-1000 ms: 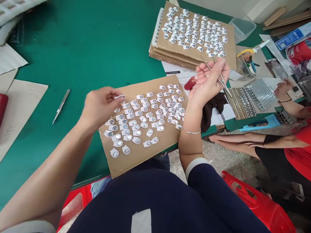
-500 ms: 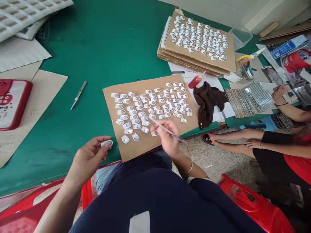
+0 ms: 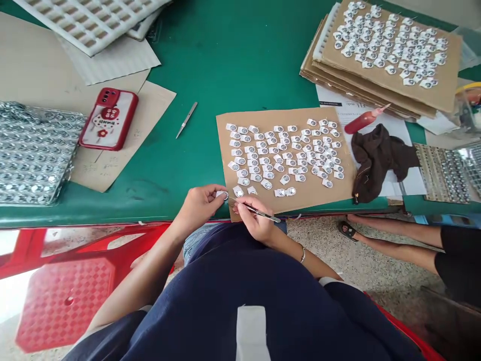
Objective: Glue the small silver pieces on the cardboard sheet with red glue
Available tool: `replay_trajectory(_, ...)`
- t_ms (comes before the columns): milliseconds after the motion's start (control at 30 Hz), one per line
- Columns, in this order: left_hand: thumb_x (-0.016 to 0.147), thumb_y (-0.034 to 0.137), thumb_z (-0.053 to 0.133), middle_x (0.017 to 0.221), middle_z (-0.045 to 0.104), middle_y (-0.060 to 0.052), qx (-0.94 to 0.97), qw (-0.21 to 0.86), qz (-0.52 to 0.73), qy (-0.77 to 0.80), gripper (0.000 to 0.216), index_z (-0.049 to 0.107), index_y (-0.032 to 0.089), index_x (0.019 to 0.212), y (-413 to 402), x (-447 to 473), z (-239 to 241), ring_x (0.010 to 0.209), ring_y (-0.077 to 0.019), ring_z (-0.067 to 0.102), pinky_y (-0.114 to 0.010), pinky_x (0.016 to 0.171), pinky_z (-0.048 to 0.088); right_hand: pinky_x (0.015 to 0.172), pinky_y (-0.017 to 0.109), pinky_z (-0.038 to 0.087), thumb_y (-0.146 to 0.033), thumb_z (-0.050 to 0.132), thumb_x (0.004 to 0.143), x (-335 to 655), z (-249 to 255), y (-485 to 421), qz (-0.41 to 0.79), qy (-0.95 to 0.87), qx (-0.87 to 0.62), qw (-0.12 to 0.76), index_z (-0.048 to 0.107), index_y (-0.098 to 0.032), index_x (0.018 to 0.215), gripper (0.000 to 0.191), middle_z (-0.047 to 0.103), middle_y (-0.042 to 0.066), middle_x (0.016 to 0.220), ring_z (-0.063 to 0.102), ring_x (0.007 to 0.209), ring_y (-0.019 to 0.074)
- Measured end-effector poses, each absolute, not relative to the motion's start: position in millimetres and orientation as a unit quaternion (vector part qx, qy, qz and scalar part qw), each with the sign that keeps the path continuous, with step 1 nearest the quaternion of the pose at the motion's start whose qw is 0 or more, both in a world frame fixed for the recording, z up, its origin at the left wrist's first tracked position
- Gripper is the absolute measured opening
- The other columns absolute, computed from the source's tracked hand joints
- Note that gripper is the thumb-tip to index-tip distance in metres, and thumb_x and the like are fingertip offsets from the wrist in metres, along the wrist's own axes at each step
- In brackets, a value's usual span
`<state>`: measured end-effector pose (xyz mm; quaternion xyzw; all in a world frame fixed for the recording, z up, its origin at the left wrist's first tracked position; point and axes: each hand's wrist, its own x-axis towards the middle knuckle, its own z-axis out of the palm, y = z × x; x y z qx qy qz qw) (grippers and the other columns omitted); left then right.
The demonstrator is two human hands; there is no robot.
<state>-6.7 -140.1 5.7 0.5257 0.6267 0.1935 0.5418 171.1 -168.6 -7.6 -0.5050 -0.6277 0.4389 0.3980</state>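
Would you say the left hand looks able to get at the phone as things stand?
Probably yes: nothing on the table seems to block the left hand from the phone, though its fingertips are busy pinching a white piece.

Passable over bare worktop between red-edged phone and cardboard sheet, save for a slim metal tool; blocked low on the right by bottle, dark cloth and cardboard stack.
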Motion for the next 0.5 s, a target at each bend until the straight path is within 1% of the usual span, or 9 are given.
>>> replay_trajectory(233, 0.082, 0.038, 0.055, 0.046, 0.045, 0.005, 0.546, 0.532, 0.190, 0.619, 0.025, 0.065, 0.019, 0.095, -138.9, -7.6, -2.1, 0.041, -0.0082, 0.038, -0.019, 0.040, 0.024, 0.063, 0.027, 0.055, -0.030, 0.049, 0.087, 170.1, -16.0, -171.8, 0.442, -0.597, -0.545, 0.390, 0.061, -0.021, 0.093, 0.016, 0.064, 0.005, 0.081, 0.065, 0.071, 0.0150)
replay_trajectory(333, 0.081, 0.037, 0.055, 0.046, 0.044, 0.005, 0.548, 0.532, 0.183, 0.618, 0.024, 0.065, 0.019, 0.093, -137.4, -7.9, -1.4, 0.041, -0.0081, 0.036, -0.019, 0.040, 0.023, 0.061, 0.026, 0.054, -0.029, 0.049, 0.087, 170.8, -16.9, -172.3, 0.449, -0.600, -0.545, 0.376, 0.060, -0.021, 0.094, 0.016, 0.064, 0.005, 0.081, 0.065, 0.069, 0.0145)
replay_trajectory(500, 0.081, 0.037, 0.054, 0.045, 0.044, 0.005, 0.547, 0.536, 0.181, 0.617, 0.026, 0.066, 0.018, 0.095, -136.3, -8.3, 0.1, 0.040, -0.0083, 0.038, -0.019, 0.040, 0.025, 0.061, 0.027, 0.054, -0.027, 0.049, 0.087, 170.4, -17.2, -171.9, 0.439, -0.610, -0.541, 0.378, 0.060, -0.020, 0.095, 0.015, 0.063, 0.004, 0.081, 0.064, 0.068, 0.0138)
